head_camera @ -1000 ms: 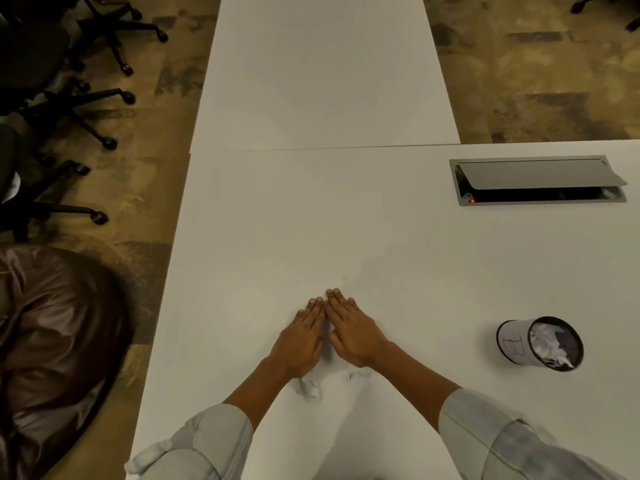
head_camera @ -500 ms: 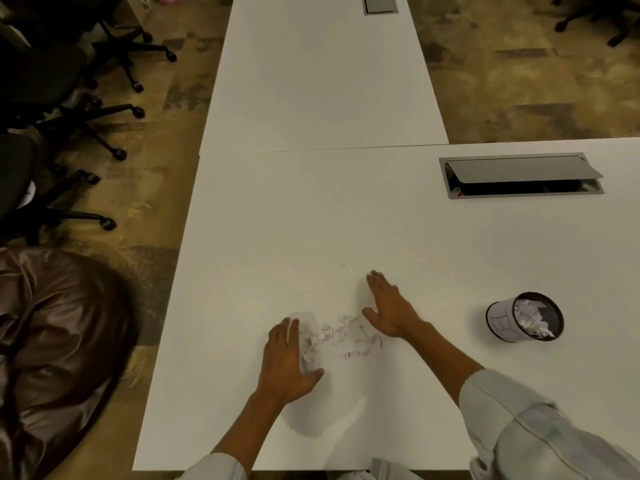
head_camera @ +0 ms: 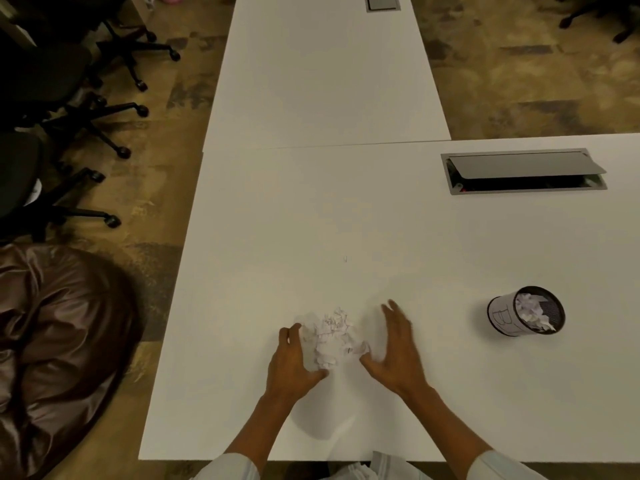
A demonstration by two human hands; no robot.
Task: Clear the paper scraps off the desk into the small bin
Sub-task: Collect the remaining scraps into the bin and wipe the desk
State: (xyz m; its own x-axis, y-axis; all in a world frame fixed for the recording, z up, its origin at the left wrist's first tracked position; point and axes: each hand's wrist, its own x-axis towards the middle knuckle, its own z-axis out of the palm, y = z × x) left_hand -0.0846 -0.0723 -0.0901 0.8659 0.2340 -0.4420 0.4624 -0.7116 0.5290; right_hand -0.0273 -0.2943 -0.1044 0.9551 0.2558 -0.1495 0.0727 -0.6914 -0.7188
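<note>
While your hands cup either side of it, the scraps [head_camera: 330, 341] sit in a loose white heap on the surface [head_camera: 311, 220], low and centre in the frame. Your left hand [head_camera: 292, 362] curls against the heap's left edge, fingers touching paper; your right hand [head_camera: 398, 351] stands spread wide just beside its right edge. To the lower right, well apart, the bin [head_camera: 526, 315] already holds crumpled paper.

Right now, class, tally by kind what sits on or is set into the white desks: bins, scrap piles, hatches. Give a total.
Bin: 1
Scrap pile: 1
Hatches: 2, near one open, far one at the top edge
Total: 4
</note>
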